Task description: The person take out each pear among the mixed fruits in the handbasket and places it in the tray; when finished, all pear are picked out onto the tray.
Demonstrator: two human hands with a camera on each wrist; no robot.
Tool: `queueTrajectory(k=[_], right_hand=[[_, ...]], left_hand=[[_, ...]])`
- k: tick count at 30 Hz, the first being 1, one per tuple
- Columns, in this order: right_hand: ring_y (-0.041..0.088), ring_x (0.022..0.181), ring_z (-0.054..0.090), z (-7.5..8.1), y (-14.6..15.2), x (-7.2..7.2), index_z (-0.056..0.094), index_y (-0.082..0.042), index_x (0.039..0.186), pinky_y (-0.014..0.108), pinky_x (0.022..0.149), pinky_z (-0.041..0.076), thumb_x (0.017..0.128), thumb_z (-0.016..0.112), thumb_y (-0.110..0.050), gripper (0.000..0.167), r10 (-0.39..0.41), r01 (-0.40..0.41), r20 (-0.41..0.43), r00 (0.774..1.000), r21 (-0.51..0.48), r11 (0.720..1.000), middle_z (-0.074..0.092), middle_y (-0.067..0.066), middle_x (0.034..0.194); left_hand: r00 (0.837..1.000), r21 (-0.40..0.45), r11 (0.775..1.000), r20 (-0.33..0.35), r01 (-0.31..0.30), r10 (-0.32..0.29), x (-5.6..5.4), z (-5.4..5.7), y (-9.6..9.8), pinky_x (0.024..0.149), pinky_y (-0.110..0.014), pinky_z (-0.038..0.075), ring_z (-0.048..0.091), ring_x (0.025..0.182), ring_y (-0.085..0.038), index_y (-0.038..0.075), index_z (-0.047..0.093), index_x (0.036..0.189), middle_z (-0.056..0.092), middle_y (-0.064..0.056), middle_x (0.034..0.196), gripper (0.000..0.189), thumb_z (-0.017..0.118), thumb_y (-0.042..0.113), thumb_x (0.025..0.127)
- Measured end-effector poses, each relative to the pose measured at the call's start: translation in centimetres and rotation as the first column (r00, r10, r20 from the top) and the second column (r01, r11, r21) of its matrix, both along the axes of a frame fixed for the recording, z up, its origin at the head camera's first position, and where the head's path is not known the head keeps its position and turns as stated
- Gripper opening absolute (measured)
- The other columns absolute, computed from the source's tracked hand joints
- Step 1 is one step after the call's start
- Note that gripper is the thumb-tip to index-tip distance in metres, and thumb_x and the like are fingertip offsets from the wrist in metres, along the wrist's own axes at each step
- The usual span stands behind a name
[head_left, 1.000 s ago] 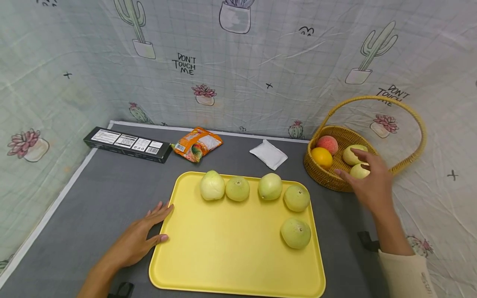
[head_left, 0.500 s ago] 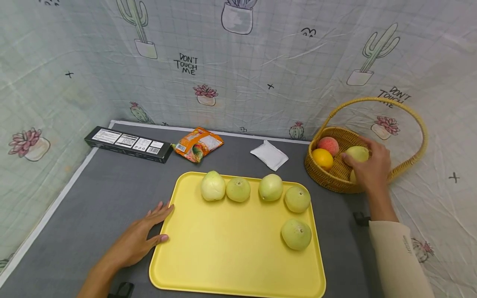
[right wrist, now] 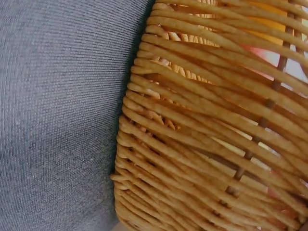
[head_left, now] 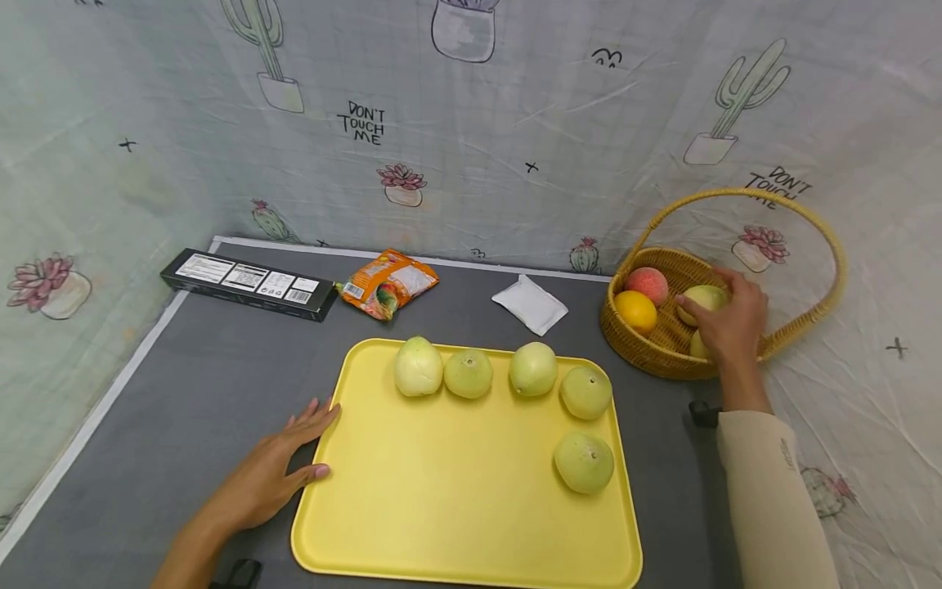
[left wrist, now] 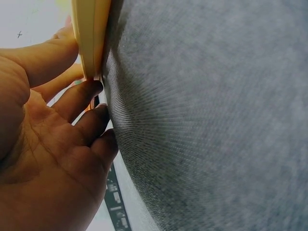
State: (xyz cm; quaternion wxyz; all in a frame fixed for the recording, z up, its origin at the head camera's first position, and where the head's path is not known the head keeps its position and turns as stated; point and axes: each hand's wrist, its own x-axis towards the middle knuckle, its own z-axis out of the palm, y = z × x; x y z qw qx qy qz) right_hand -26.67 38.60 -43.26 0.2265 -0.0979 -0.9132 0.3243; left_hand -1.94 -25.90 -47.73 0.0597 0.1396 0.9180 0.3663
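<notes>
My left hand (head_left: 275,470) rests at the left rim of a yellow tray (head_left: 456,483); the left wrist view shows its straight fingers and thumb (left wrist: 53,57) against the tray edge (left wrist: 91,38). Several pale green round fruits, one of them (head_left: 584,463) near the right rim, sit along the tray's far and right sides. At the right, my right hand (head_left: 738,323) reaches into a wicker basket (head_left: 640,356), thumb and fingers round a pale green fruit (head_left: 704,299). Another green fruit (head_left: 699,345) lies partly hidden beneath that hand. The basket wall (right wrist: 192,125) hides the grip in the right wrist view.
An orange (head_left: 636,312) and a peach (head_left: 647,285) lie in the basket's left side, under its tall arched handle (head_left: 835,262). Along the back stand a black box (head_left: 250,282), an orange snack bag (head_left: 388,284) and a white packet (head_left: 530,304). A printed cloth surrounds the grey table.
My right hand has moved from above the basket's green fruits down into the basket and closed round the farther one. My left hand stays at the tray rim.
</notes>
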Motion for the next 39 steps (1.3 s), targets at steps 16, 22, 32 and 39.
queueTrajectory(k=[16, 22, 32, 39], right_hand=[[0.059, 0.130, 0.037, 0.2, 0.9, -0.5, 0.049, -0.002, 0.155, 0.065, 0.100, 0.035, 0.094, 0.083, -0.027, 0.075, 0.042, -0.075, 0.250, 0.967, 0.123, 0.990, 0.041, 0.041, 0.143], [0.056, 0.125, 0.041, -0.1, 0.7, -0.9, 0.054, 0.002, 0.146, 0.067, 0.099, 0.038, 0.091, 0.085, -0.022, 0.068, 0.069, -0.109, 0.226, 0.972, 0.168, 0.980, 0.040, 0.040, 0.139], [0.053, 0.124, 0.044, -0.3, -0.2, -0.3, 0.058, 0.003, 0.142, 0.064, 0.102, 0.039, 0.091, 0.087, -0.015, 0.061, 0.096, -0.111, 0.105, 0.990, 0.143, 0.983, 0.042, 0.036, 0.137], [0.046, 0.127, 0.047, -0.5, -0.7, 0.2, 0.065, -0.004, 0.142, 0.058, 0.105, 0.040, 0.087, 0.090, -0.018, 0.062, 0.047, -0.045, -0.027, 0.999, 0.072, 0.996, 0.044, 0.030, 0.139]], left_hand=[[1.000, -0.026, 1.000, -0.026, 0.001, -0.002, 0.1, 0.1, -0.1, 0.117, 0.007, 0.003, 0.011, 0.154, 0.012, 0.019, 0.041, 0.166, 0.040, -0.015, 0.170, 0.082, 0.080, 0.030, 0.093], [1.000, -0.023, 1.000, -0.025, 0.003, -0.004, 0.1, 0.0, -0.1, 0.116, 0.007, 0.003, 0.012, 0.155, 0.009, 0.019, 0.041, 0.166, 0.040, -0.015, 0.170, 0.083, 0.080, 0.031, 0.094], [1.000, -0.025, 1.000, -0.006, -0.004, 0.004, 0.0, 0.2, -0.2, 0.116, 0.007, 0.002, 0.014, 0.158, 0.002, 0.019, 0.041, 0.166, 0.039, -0.014, 0.171, 0.083, 0.079, 0.032, 0.093], [1.000, -0.028, 1.000, -0.008, 0.003, -0.003, 0.0, 0.2, -0.1, 0.116, 0.007, 0.002, 0.013, 0.157, 0.004, 0.018, 0.042, 0.165, 0.039, -0.015, 0.171, 0.082, 0.079, 0.032, 0.094]])
